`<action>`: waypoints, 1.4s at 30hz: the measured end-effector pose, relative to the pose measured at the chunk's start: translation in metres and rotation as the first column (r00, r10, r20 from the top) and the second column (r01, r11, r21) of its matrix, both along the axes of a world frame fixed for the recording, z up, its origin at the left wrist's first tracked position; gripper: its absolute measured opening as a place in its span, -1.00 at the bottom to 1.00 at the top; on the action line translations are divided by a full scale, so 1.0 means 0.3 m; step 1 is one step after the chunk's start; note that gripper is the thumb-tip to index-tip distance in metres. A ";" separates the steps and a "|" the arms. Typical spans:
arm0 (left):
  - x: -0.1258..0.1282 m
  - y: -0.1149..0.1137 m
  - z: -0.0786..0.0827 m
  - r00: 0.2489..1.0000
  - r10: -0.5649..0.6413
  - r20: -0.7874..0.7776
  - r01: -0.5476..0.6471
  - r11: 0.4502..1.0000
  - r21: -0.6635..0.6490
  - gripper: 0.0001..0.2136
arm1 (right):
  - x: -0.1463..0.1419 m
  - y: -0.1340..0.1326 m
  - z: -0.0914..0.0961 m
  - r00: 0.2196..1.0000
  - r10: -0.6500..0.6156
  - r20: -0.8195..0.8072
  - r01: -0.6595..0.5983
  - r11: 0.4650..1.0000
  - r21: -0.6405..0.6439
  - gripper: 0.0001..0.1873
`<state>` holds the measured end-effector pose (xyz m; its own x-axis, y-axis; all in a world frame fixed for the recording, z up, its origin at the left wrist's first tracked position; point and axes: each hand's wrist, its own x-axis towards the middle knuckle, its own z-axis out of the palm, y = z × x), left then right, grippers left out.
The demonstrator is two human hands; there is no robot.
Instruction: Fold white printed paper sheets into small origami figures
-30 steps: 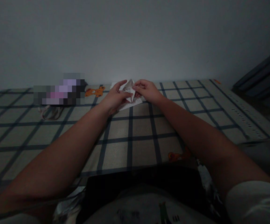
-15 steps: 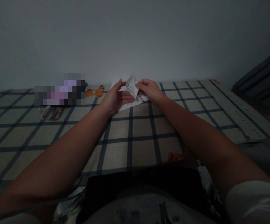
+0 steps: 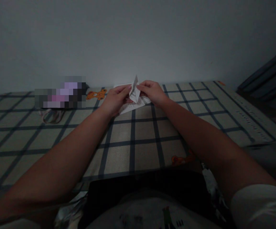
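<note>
A small folded paper (image 3: 135,92), white with printed marks and a pointed top, is held up between both hands. My left hand (image 3: 117,98) grips its left side, thumb on the near face and fingers behind. On the right, my right hand (image 3: 152,91) pinches the paper's edge between thumb and fingers. Beneath them a flat white printed sheet (image 3: 130,108) lies on the checked tablecloth (image 3: 145,127); the hands cover much of that sheet.
A blurred-out purple and pink item (image 3: 63,93) with a cord loop (image 3: 50,116) lies at the left. A plain wall (image 3: 138,38) rises behind the table. Dark striped fabric (image 3: 269,76) hangs at the far right.
My left hand has gone from spread fingers beside the folded paper to closing on its left side. The paper has turned slightly and looks narrower at its top. My right hand keeps its pinch.
</note>
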<state>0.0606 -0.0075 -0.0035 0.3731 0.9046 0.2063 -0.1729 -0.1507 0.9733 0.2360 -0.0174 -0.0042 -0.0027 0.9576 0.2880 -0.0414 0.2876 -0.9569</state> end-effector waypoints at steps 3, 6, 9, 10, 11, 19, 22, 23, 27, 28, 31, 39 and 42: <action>0.000 -0.012 0.008 0.990 0.115 -0.076 -0.109 0.991 0.074 -0.62 | -0.005 -0.005 0.000 1.000 0.020 -0.003 -0.020 1.000 -0.013 -0.80; 0.001 -0.022 0.013 0.977 0.185 -0.107 -0.170 0.976 0.133 -0.66 | -0.012 -0.007 -0.003 0.998 0.052 -0.022 -0.053 0.999 -0.012 -0.80; 0.002 -0.026 0.016 0.966 0.235 -0.108 -0.217 0.963 0.157 -0.70 | -0.021 -0.010 -0.004 0.994 0.096 -0.047 -0.096 0.995 -0.010 -0.80; 0.002 -0.027 0.017 0.961 0.251 -0.114 -0.231 0.959 0.167 -0.71 | -0.024 -0.012 -0.003 0.992 0.113 -0.053 -0.114 0.993 -0.018 -0.79; 0.002 -0.028 0.018 0.956 0.266 -0.121 -0.242 0.953 0.179 -0.72 | -0.028 -0.013 -0.001 0.990 0.130 -0.059 -0.132 0.991 -0.030 -0.78; 0.004 -0.031 0.011 0.956 0.234 -0.175 -0.199 0.960 0.197 -0.75 | -0.021 -0.011 0.006 0.998 0.056 -0.013 -0.056 0.998 0.006 -0.83; 0.004 -0.025 0.007 0.962 0.205 -0.182 -0.174 0.970 0.171 -0.76 | -0.005 -0.009 0.006 1.000 0.005 0.022 -0.006 1.000 0.020 -0.85; 0.004 -0.023 0.007 0.962 0.200 -0.184 -0.171 0.972 0.164 -0.76 | -0.001 -0.008 0.007 1.000 0.002 0.028 -0.003 1.000 0.015 -0.84; 0.001 -0.020 0.009 0.972 0.153 -0.177 -0.136 0.985 0.107 -0.77 | 0.004 -0.008 0.015 1.000 0.016 0.025 -0.016 1.000 -0.010 -0.84; 0.000 -0.021 0.010 0.975 0.136 -0.177 -0.122 0.989 0.088 -0.77 | 0.003 -0.008 0.017 1.000 0.011 0.026 -0.011 1.000 -0.015 -0.87; -0.001 -0.023 0.012 0.979 0.088 -0.184 -0.082 0.996 0.039 -0.77 | 0.002 -0.007 0.020 1.000 -0.010 0.029 0.010 1.000 -0.012 -0.92; -0.006 -0.019 0.007 0.978 0.073 -0.194 -0.072 0.997 0.012 -0.78 | 0.018 -0.009 0.018 0.997 0.048 0.064 -0.050 0.998 0.031 -0.86; -0.007 -0.021 0.011 0.977 0.066 -0.202 -0.066 0.998 0.007 -0.78 | 0.018 -0.006 0.017 0.996 -0.020 0.092 0.016 0.999 0.052 -0.87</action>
<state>0.0586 -0.0138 -0.0003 0.3469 0.9284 0.1333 0.0373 -0.1557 0.9871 0.2414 -0.0193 0.0007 -0.0147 0.9419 0.3355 0.0525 0.3358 -0.9405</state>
